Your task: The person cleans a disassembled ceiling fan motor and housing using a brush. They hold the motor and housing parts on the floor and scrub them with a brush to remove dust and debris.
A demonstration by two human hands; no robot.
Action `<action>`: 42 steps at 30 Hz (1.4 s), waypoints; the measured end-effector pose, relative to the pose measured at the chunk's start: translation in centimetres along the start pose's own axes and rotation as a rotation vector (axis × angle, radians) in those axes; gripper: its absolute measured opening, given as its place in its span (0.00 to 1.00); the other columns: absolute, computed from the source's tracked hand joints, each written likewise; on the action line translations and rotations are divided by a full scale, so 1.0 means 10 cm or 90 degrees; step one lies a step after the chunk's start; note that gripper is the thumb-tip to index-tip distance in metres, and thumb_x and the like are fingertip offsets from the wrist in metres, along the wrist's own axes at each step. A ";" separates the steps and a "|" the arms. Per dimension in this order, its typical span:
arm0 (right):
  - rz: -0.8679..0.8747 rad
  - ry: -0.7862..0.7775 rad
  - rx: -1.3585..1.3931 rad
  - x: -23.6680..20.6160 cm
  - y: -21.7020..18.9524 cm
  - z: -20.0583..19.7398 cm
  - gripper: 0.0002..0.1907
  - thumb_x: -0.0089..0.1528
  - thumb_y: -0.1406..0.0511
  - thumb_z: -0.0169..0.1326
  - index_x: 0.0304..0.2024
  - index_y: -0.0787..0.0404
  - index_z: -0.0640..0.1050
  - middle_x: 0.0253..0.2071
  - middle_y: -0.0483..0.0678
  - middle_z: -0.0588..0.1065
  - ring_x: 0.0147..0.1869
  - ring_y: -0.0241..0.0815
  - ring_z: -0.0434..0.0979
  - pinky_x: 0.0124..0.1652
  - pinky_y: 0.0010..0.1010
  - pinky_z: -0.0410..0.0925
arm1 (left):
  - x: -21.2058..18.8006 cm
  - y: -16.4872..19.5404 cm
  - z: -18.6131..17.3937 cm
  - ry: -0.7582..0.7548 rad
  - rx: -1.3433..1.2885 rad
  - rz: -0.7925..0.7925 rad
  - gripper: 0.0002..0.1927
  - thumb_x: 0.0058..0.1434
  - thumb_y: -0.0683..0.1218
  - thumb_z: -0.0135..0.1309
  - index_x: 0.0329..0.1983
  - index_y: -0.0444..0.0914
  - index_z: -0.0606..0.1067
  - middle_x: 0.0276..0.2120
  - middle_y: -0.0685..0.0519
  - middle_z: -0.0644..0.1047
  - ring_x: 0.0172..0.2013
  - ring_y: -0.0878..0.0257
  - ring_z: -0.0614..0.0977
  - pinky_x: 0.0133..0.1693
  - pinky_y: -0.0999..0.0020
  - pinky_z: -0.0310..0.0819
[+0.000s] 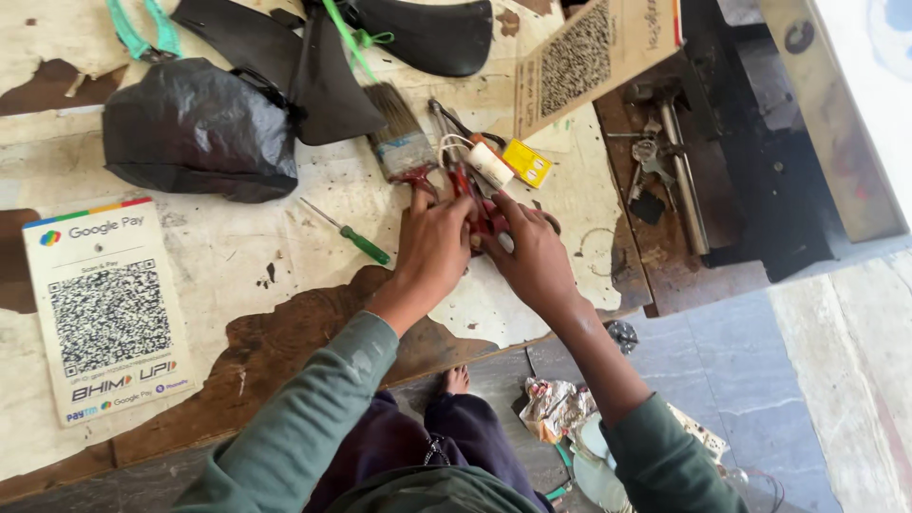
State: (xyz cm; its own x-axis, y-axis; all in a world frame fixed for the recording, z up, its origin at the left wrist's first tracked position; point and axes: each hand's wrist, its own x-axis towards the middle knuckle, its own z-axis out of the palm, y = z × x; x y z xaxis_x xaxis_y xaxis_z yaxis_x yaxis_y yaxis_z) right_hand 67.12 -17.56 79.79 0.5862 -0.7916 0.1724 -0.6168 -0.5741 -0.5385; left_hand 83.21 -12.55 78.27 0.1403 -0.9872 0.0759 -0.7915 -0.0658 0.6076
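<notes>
While you lean over the worn bench, this is how things lie.

Left hand: your left hand [432, 249] lies knuckles up on the wooden bench [285, 332], fingers curled together against the red-handled tool [475, 195]; whether they actually grip it you cannot tell, since the palm hides the contact.

Right hand: your right hand [534, 255] meets the left one from the other side, fingers bent around the same red handles; the hold itself is hidden.

Red-handled tool: it sits between your two hands, its metal end pointing away from you, just beside the paintbrush.

Paintbrush: the paintbrush [401, 135] lies just beyond your left fingertips, bristles pointing away.

Screwdriver: a green-handled screwdriver [353, 236] lies flat, near your left hand on its outer side.

Small roll: a white roll [490, 163] and a yellow tag [527, 161] rest close beyond the tool.

Black bag: a crumpled black plastic bag [195, 133] sits well apart to the left.

Card: a printed code card [104, 309] lies near the bench's left edge.
</notes>
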 end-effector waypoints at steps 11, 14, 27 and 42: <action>0.081 -0.098 -0.071 0.10 0.03 -0.08 0.27 0.47 0.61 0.69 0.48 0.63 0.80 0.41 0.56 0.81 0.46 0.56 0.81 0.48 0.43 0.73 | 0.15 -0.48 -0.05 -0.067 0.221 0.058 0.21 0.69 0.53 0.60 0.51 0.31 0.76 0.54 0.41 0.76 0.57 0.48 0.76 0.56 0.50 0.75; 0.107 -0.166 -0.046 0.06 0.01 -0.13 0.25 0.49 0.59 0.69 0.45 0.64 0.79 0.38 0.54 0.82 0.43 0.53 0.82 0.44 0.44 0.73 | 0.18 -0.47 -0.13 -0.037 0.139 0.011 0.20 0.66 0.47 0.61 0.54 0.29 0.73 0.36 0.41 0.79 0.44 0.47 0.80 0.47 0.53 0.79; -0.102 -0.095 0.114 -0.02 -0.49 0.29 0.41 0.54 0.71 0.62 0.68 0.69 0.62 0.50 0.61 0.77 0.53 0.60 0.78 0.48 0.43 0.72 | 0.22 -0.57 -0.23 0.084 -0.285 -0.217 0.42 0.50 0.43 0.70 0.60 0.19 0.60 0.37 0.33 0.73 0.31 0.46 0.82 0.27 0.63 0.82; 0.097 0.038 0.359 0.18 -0.45 -0.19 0.22 0.59 0.68 0.66 0.54 0.64 0.75 0.47 0.54 0.81 0.50 0.41 0.82 0.50 0.32 0.75 | 0.25 -0.06 -0.41 -0.027 -0.636 -0.159 0.24 0.73 0.61 0.40 0.33 0.40 0.72 0.23 0.55 0.77 0.20 0.70 0.77 0.20 0.73 0.67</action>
State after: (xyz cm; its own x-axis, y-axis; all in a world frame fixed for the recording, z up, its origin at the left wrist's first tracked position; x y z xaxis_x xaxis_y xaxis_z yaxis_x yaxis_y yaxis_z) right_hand 69.99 -16.81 84.06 0.4722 -0.8763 0.0957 -0.3070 -0.2653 -0.9140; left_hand 86.53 -14.37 81.33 0.1972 -0.9674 -0.1590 0.1158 -0.1381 0.9836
